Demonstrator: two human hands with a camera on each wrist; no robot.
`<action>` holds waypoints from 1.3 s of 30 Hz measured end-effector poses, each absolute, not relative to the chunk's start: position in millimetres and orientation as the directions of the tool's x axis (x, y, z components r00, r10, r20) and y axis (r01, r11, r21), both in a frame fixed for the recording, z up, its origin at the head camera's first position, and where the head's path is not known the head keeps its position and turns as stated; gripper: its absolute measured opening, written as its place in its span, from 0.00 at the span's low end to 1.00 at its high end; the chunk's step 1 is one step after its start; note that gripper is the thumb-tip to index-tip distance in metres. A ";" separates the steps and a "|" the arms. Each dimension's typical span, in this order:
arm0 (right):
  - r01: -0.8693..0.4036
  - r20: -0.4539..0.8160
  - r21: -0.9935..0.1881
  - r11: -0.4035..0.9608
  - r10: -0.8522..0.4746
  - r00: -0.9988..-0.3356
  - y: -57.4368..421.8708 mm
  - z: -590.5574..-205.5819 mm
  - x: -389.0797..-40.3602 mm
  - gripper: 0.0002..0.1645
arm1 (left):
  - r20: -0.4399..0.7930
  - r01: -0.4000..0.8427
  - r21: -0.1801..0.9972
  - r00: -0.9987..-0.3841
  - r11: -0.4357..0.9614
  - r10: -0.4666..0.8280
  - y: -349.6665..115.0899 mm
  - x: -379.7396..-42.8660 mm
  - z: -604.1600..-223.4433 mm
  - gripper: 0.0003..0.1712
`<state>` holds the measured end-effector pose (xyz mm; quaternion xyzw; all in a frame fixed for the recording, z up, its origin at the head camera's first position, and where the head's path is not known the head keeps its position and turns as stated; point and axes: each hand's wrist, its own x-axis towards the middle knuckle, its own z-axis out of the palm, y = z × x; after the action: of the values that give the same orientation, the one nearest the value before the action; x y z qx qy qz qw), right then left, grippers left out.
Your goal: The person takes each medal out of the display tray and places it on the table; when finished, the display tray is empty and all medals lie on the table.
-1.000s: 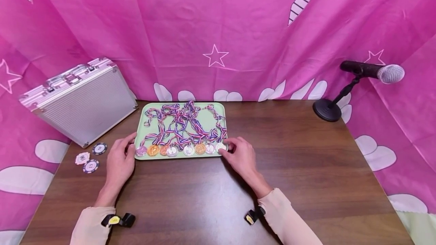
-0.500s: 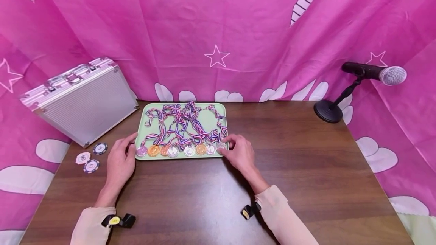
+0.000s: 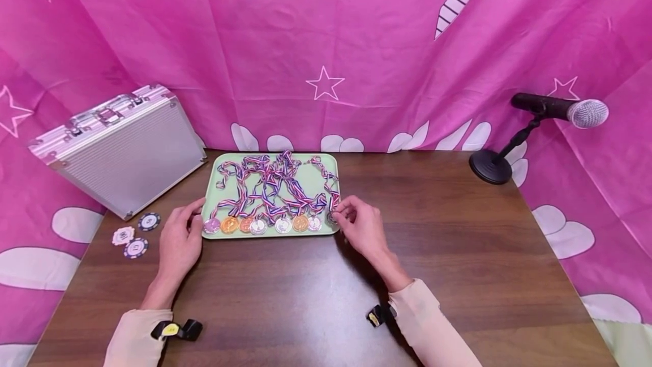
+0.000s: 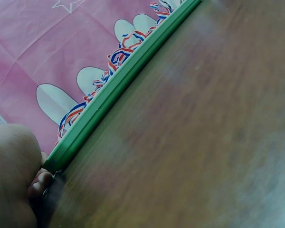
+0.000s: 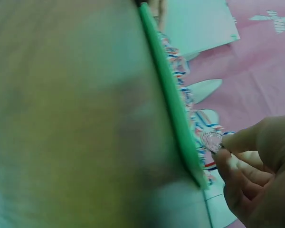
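A light green tray [image 3: 312,177] lies on the wooden table, with a row of gold, bronze and silver medals [image 3: 282,225] along its front edge. Their red, white and blue ribbons [image 3: 275,177] are spread loosely behind them. My left hand [image 3: 180,239] grips the tray at its left front corner; in the left wrist view, fingers [image 4: 38,183] show at that corner. Between thumb and fingers, my right hand [image 3: 364,228] pinches a silver medal [image 5: 211,141] at the right front corner. This medal is tilted up from the tray, ribbon trailing behind it.
A silver aluminium case [image 3: 129,154] stands at the back left. Several poker chips [image 3: 135,248] lie in front of it, left of my left hand. A microphone [image 3: 560,109] on a black stand [image 3: 490,166] is at the back right. A pink curtain [image 3: 326,44] hangs behind the table.
My right hand has tipped the silver medal at the right end up off the row. The left hand and the tray have stayed in place.
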<state>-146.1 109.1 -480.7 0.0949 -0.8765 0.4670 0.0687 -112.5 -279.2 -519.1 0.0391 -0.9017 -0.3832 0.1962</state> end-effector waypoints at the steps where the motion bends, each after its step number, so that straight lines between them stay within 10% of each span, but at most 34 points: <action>1: -0.212 0.190 -0.833 0.511 -0.095 -0.977 110.3 -476.1 -146.0 0.06 | 0.325 0.081 0.706 -0.920 0.703 -0.220 -279.4 -112.4 -518.9 0.23; 13: -0.084 0.086 -0.991 -0.101 -0.012 -0.996 131.3 -405.7 -151.1 0.12 | 0.306 0.062 0.707 -0.925 0.704 -0.225 -282.0 -111.4 -519.7 0.23; 25: -0.293 0.277 -0.932 -0.214 0.100 -0.956 147.6 -340.0 -160.9 0.10 | 0.312 0.069 0.706 -0.924 0.705 -0.221 -283.0 -111.9 -520.5 0.23; 39: -0.315 0.256 -0.922 -0.224 0.256 -0.932 155.3 -385.6 -210.7 0.06 | 0.318 0.076 0.709 -0.922 0.702 -0.222 -282.0 -112.6 -520.6 0.23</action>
<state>-210.7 155.3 -385.6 0.0248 -0.5954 0.7820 0.1824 -112.6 -282.0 -520.6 0.0406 -0.9018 -0.3841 0.1938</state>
